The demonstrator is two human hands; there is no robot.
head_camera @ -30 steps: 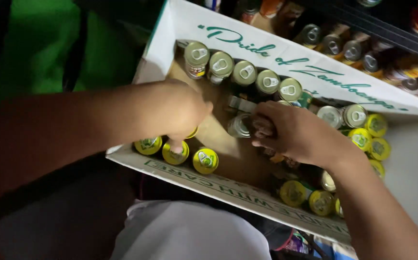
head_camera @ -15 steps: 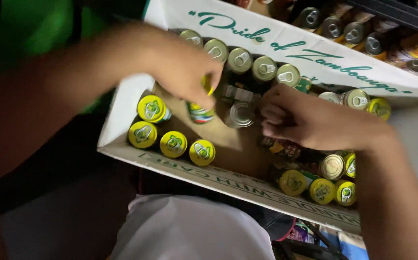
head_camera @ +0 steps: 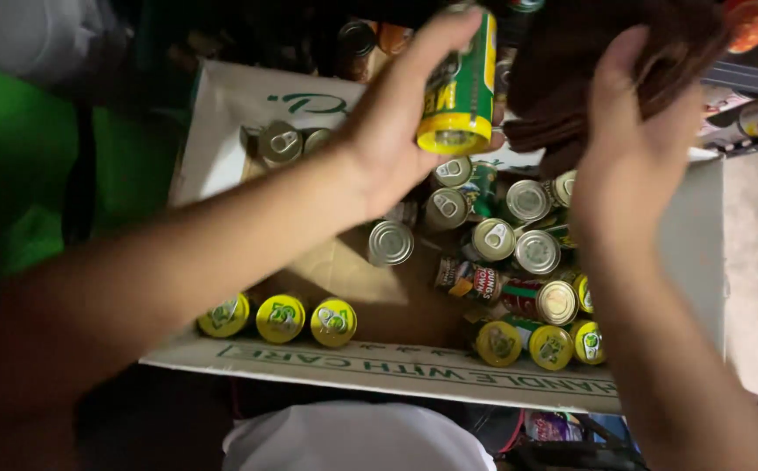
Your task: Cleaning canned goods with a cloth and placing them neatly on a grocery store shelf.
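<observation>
Left hand (head_camera: 396,122) has its fingers wrapped round a yellow-and-green metal tin can (head_camera: 459,87), held up over the open white cardboard box (head_camera: 414,371) of silver-lidded and yellow-lidded cans. Right hand (head_camera: 636,144) is up beside it, clutching a dark brown folded cloth (head_camera: 588,61).

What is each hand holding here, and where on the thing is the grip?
The left hand grips a yellow and green can around its side. The right hand holds a dark brown cloth by its lower edge.
</observation>
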